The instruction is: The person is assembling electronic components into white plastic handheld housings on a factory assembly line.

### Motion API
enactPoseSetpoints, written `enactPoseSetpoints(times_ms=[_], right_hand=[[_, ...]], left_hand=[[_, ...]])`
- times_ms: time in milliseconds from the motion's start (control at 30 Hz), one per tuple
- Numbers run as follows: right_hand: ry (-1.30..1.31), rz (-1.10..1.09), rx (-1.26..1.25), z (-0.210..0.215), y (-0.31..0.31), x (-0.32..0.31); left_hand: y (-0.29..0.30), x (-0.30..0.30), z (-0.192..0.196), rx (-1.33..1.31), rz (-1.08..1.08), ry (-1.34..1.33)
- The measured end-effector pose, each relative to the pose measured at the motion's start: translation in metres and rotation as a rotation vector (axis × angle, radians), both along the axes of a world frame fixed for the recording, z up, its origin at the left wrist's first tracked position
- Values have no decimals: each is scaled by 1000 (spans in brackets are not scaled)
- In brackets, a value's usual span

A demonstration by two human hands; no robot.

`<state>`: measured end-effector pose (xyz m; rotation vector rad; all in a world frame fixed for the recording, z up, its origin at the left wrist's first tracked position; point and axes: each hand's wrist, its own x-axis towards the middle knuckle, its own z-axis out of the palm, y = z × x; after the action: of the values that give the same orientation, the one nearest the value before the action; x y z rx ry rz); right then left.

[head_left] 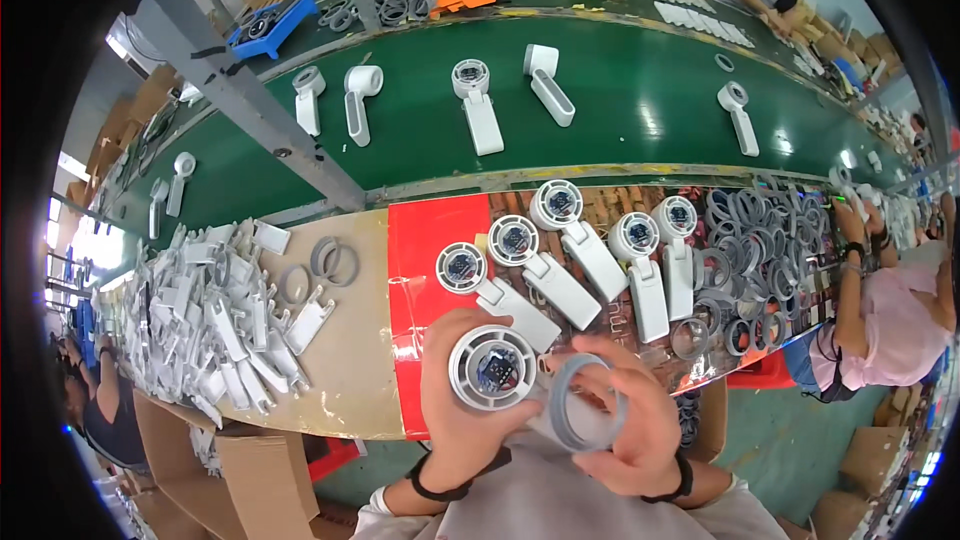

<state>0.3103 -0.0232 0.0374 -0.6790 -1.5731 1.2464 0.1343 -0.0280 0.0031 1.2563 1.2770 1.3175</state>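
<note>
Left hand: I see my left hand [462, 410] wrapped around a white unit [491, 368], fingers pressed on its round head, which faces up and shows a small dark board at its centre.
Right hand: my right hand [630, 430] pinches a grey ring [585, 403] between thumb and fingers, just beside the unit's head, at its right.
Where: both are held low in the view, near my body, over the near edge of the bench.
Row: four more white units [560, 250] lie on the red mat [415, 240] just beyond my hands, heads up and handles pointing toward me.
Rings: a heap of grey rings [750, 250] lies to the right of that row.
Covers: a pile of white covers [210, 320] lies at the left on the tan board.
Belt: a green belt [620, 100] runs past behind, carrying several white units spaced well apart.
Others: another person's pink sleeve [900, 320] is at the right edge.
</note>
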Motion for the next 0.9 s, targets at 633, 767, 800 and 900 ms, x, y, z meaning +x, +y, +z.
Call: enactPoseSetpoints(times_ms=[633,767,800,900], right_hand=[[-197,-171,251,-1,5,-6],[-244,-175,240,5,5,-5],[-240,-166,239,5,6,-5],[-226,-153,236,5,5,-2]], left_hand=[[-6,6,-3,-95,11,-357],[-8,3,-5,-64,-4,-243],[-8,4,-6,-45,4,-236],[-8,9,-7,-1,5,-300]])
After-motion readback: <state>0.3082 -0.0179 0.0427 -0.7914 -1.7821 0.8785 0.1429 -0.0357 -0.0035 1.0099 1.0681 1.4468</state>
